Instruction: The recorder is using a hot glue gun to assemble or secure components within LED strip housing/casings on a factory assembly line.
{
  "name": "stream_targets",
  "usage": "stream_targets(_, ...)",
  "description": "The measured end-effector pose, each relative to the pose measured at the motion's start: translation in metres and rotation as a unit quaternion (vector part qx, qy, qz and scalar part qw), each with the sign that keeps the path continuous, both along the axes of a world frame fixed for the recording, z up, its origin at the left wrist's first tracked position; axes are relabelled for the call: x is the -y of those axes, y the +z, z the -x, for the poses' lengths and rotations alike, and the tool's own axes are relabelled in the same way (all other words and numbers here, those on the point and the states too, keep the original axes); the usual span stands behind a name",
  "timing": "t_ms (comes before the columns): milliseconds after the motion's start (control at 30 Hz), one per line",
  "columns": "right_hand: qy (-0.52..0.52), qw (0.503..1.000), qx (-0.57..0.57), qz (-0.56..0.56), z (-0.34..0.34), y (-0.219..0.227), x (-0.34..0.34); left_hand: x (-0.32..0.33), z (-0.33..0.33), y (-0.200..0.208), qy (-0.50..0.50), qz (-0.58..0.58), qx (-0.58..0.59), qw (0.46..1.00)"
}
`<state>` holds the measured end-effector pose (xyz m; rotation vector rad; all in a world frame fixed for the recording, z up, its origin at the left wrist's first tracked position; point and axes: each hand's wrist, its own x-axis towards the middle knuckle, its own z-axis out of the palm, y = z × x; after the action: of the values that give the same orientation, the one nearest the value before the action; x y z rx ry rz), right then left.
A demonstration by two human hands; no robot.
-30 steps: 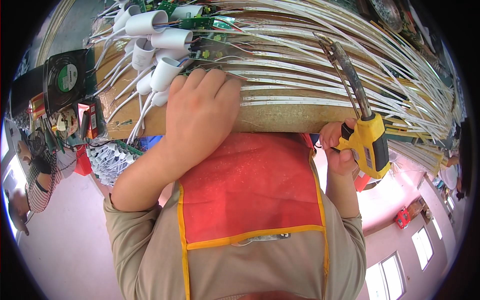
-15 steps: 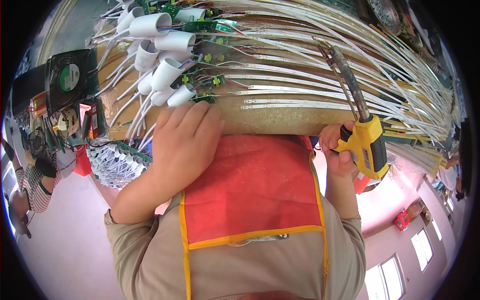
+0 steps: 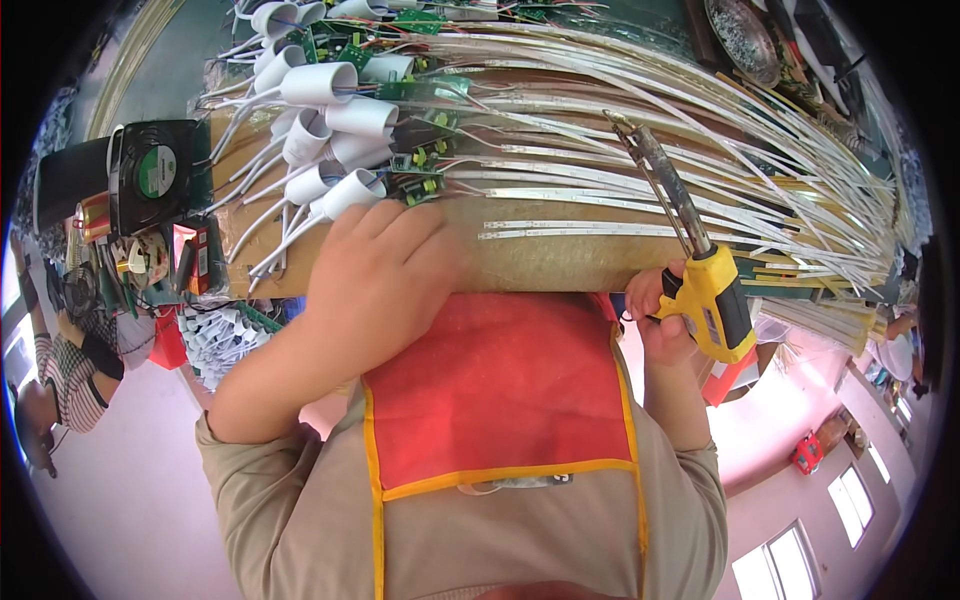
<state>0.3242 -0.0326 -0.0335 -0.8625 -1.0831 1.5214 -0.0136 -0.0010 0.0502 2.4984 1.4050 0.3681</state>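
Observation:
My left hand [image 3: 385, 280] rests at the near edge of the bench, back of the hand upward, fingers bent and close together. Its fingertips are hidden; they lie against the nearest white plastic tube [image 3: 352, 192] and a small green circuit board [image 3: 417, 187]. Whether they pinch anything does not show. A yellow and black soldering gun [image 3: 722, 310] is gripped in my right hand [image 3: 660, 315], its long dark tip pointing up and away over the strips. Thin white LED strips [image 3: 580, 228] run rightward from the wired boards, the nearest two lying side by side.
More white tubes [image 3: 320, 83] with grey wires crowd the bench's left side. A black fan [image 3: 155, 178] stands beyond them, near a red box [image 3: 190, 258]. A round metal dish [image 3: 742, 42] sits at the far right. Another person [image 3: 75, 380] is at the left.
The bench appears slightly lower in the picture. Beside my left hand the nearest white tubes lie differently. My right hand still holds the soldering gun, now slightly further left in view.

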Motion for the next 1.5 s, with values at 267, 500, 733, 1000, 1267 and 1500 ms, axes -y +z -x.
stream_targets(267, -0.010, 1.000, -0.021, -0.010, -0.002, -0.005, 0.000, -0.143, 0.035, 0.041, 0.154, -0.157, 0.033, 0.975)
stream_targets(500, -0.004, 0.999, -0.037, -0.005, -0.001, -0.006, -0.001, -0.243, 0.053, 0.031, 0.201, -0.187, -0.022, 0.961)
stream_targets(733, 0.002, 0.999, -0.038, -0.003, -0.002, -0.006, -0.001, -0.243, 0.040, 0.029, 0.260, -0.081, -0.031, 0.962)
stream_targets(1000, 0.005, 0.999, -0.033, 0.003, -0.002, -0.005, 0.000, -0.187, 0.056, 0.082, 0.181, -0.312, -0.068, 0.930)
stream_targets(1267, -0.006, 1.000, -0.012, 0.012, -0.002, -0.001, 0.000, -0.035, 0.050, 0.081, -0.050, -0.294, -0.119, 0.947)
stream_targets(1500, 0.005, 1.000, -0.013, 0.007, 0.000, -0.001, -0.001, 0.023, 0.026, -0.011, 0.000, -0.126, -0.077, 0.989)
